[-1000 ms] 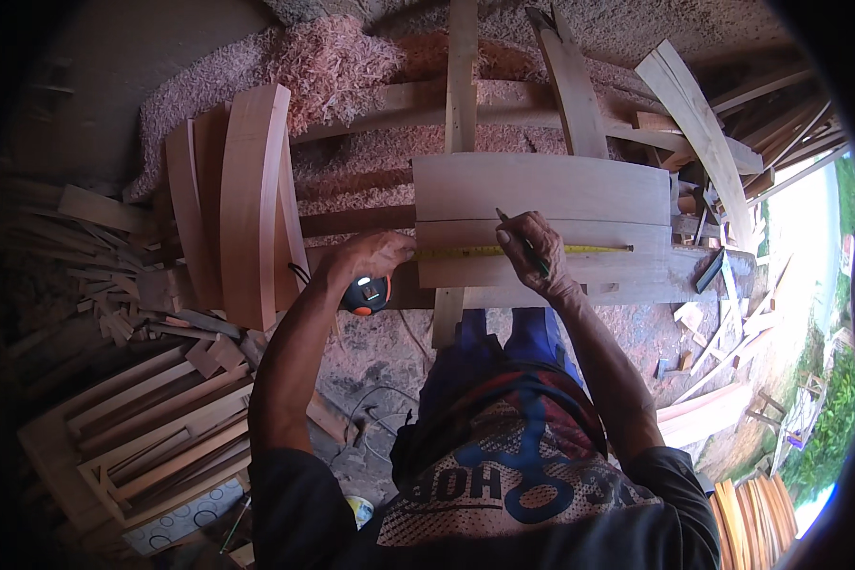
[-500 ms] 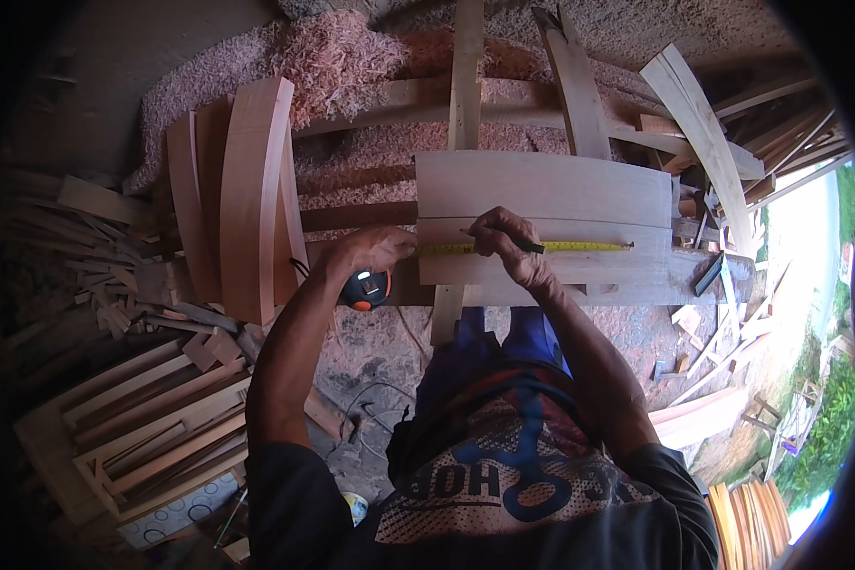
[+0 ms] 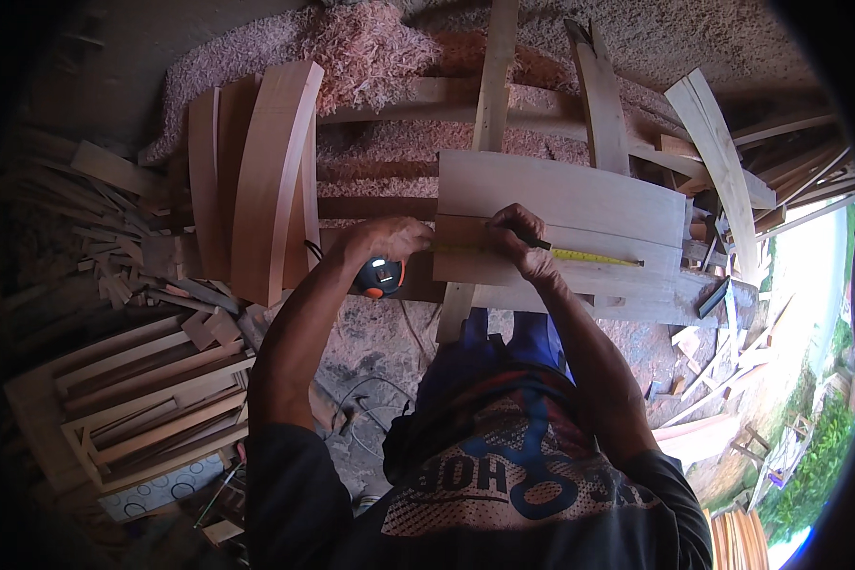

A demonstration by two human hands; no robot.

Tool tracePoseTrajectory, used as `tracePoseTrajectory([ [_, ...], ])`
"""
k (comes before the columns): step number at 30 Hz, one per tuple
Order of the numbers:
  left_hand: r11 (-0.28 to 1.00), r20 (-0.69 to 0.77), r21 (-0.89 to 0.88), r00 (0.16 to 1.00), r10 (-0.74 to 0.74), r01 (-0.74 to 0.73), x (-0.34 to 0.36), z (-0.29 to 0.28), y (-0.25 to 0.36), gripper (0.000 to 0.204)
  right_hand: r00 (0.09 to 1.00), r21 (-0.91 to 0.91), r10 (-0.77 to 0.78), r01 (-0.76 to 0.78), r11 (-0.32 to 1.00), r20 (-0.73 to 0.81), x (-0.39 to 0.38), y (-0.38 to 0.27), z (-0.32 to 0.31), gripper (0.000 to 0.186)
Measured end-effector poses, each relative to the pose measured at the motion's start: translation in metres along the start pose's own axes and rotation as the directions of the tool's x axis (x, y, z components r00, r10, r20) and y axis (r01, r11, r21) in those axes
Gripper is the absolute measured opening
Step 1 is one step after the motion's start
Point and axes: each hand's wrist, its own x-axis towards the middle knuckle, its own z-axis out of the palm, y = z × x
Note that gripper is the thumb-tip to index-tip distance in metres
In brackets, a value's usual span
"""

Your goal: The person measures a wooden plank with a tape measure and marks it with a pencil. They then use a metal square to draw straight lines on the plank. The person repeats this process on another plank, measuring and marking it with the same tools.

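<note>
A pale wooden panel [image 3: 579, 195] of joined boards lies across the timbers in front of me. Along its near part runs a yellow measuring tape blade [image 3: 594, 256], its hooked end toward the panel's right side. My left hand [image 3: 396, 237] is closed at the panel's left edge, on the tape measure [image 3: 380, 276], whose dark and orange case sits just below the fingers. Over the blade, my right hand [image 3: 521, 239] is closed with bent fingers around a slim dark pencil [image 3: 541, 244]; most of it is hidden by the hand.
Curved planks [image 3: 274, 180] stand to the left, beside a heap of wood shavings [image 3: 375, 57]. Slatted wooden frames [image 3: 152, 408] lie at lower left, scrap wood [image 3: 104, 237] above them. A curved board [image 3: 712, 152] leans at right. A cable [image 3: 366, 408] trails on the floor.
The view has shifted, so the panel and planks appear farther right. My right hand has curled slightly over the blade; my left hand keeps its place at the panel's edge.
</note>
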Motion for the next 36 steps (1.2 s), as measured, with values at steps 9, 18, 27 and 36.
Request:
tracePoseTrajectory([
  [9, 0.997, 0.008, 0.076, 1.0, 0.021, -0.022, -0.001, -0.005, 0.006, 0.037, 0.991, -0.158, -0.069, 0.086, 0.984, 0.114, 0.002, 0.002, -0.004, 0.011],
  [18, 1.0, 0.006, 0.023, 1.0, 0.014, -0.014, -0.006, -0.006, 0.009, 0.037, 0.983, -0.33, 0.061, 0.0, 0.944, 0.174, 0.0, -0.003, 0.008, 0.014],
  [27, 1.0, 0.013, 0.021, 1.0, 0.014, -0.014, 0.001, -0.003, 0.001, 0.037, 0.978, -0.288, 0.077, -0.018, 0.957, 0.194, 0.002, -0.011, 0.018, 0.018],
  [36, 0.996, -0.006, 0.065, 0.998, 0.06, -0.06, 0.001, -0.002, 0.0, 0.037, 0.978, -0.288, 0.094, -0.037, 0.957, 0.185, 0.003, -0.015, 0.02, 0.019],
])
